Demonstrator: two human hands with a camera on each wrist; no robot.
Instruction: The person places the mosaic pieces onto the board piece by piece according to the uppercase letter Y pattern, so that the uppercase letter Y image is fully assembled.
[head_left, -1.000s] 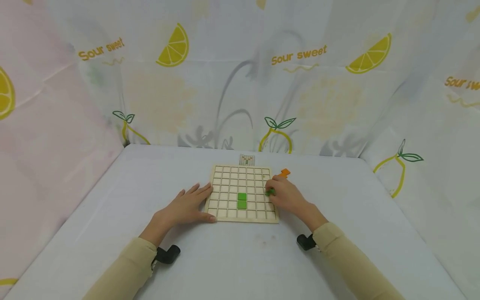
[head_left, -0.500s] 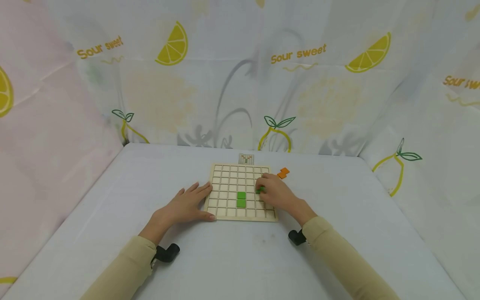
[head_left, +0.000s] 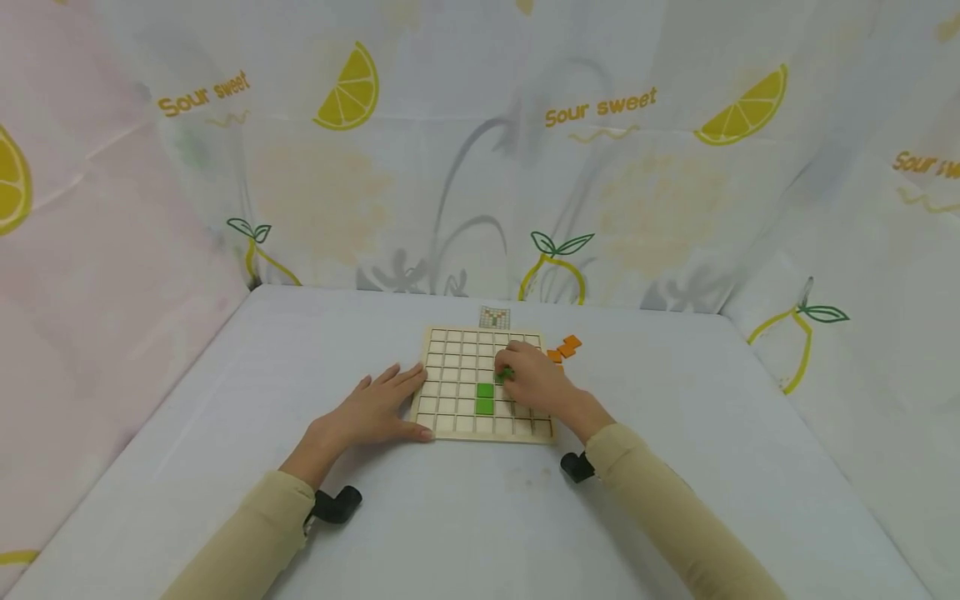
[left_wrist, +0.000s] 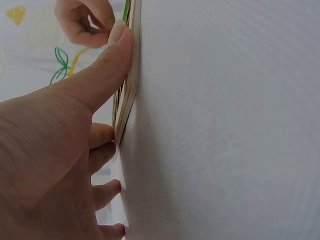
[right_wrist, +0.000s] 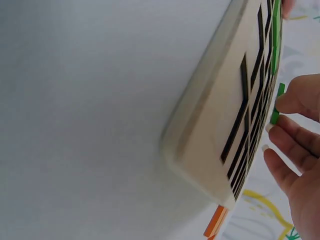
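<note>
A light wooden grid board (head_left: pixel 480 437) lies on the white table, with two green square tiles (head_left: pixel 485 406) set one behind the other in its middle column. My left hand (head_left: pixel 375 408) is spread at the board's left side; its thumb (left_wrist: pixel 117 50) touches the front edge and its fingertips reach the left edge. Over the cells right of the middle, my right hand (head_left: pixel 536 379) pinches another green tile (right_wrist: pixel 274 117) between thumb and fingers. That tile is tilted, close above the board and just behind the two set tiles, as the head view shows.
Several orange tiles (head_left: pixel 572 342) lie loose on the table off the board's back right side, partly behind my right hand. A small card with a printed grid pattern (head_left: pixel 495 317) lies behind the board. Patterned cloth (head_left: pixel 480 167) hangs around the table (head_left: pixel 480 533).
My right hand has moved left from the board's right edge toward its middle, carrying the green tile. More orange tiles now show behind it. My left hand has stayed in place.
</note>
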